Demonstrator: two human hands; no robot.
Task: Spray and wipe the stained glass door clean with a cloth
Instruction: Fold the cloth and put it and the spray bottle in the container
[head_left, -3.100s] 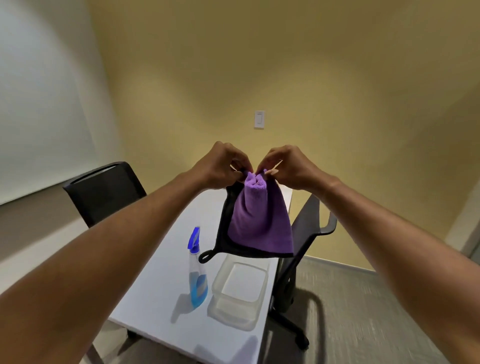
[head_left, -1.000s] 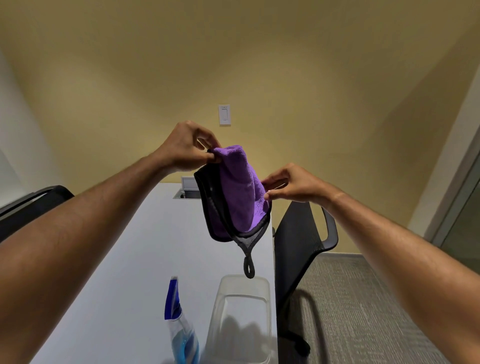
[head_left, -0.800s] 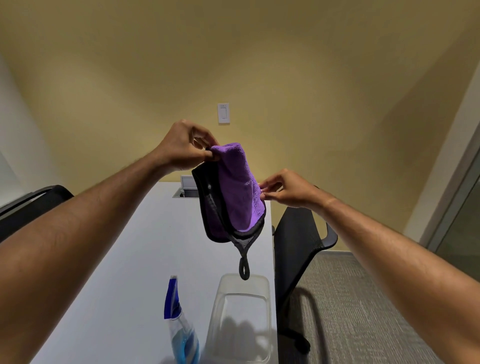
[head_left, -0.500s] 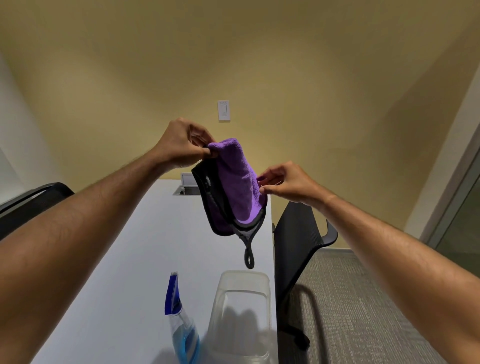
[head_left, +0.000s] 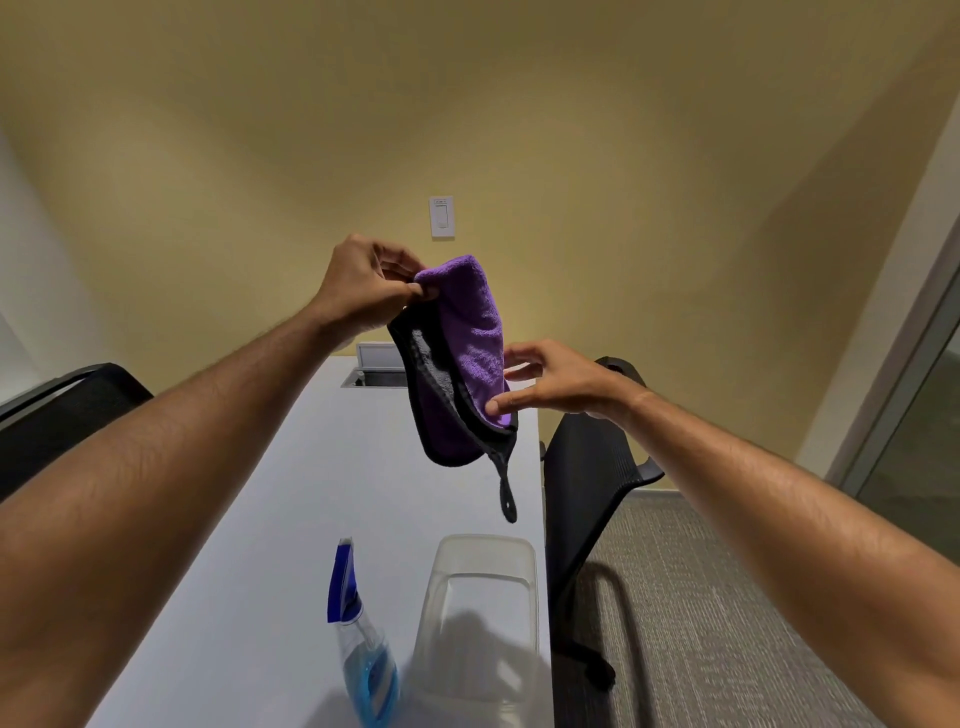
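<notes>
A purple cloth (head_left: 470, 332) with black trim and a black hanging loop is folded and dangles above the white table (head_left: 291, 519). My left hand (head_left: 363, 286) pinches its top fold between thumb and fingers. My right hand (head_left: 550, 384) is at the cloth's lower right edge with its fingers spread and fairly straight, and the thumb tip touches the purple fabric. A spray bottle (head_left: 366, 649) with a blue trigger head and blue liquid stands on the table below. A strip of the glass door (head_left: 924, 415) and its grey frame shows at the far right.
A clear plastic container (head_left: 483, 577) sits on the table to the right of the bottle. One black office chair (head_left: 592, 467) stands at the table's right side, another (head_left: 57, 410) at the left. A cable box (head_left: 376, 366) is set in the table's far end. Grey carpet covers the floor.
My right hand has loosened from a pinch on the cloth's right edge, its fingers now spread with only the thumb touching. My left hand still holds the top fold.
</notes>
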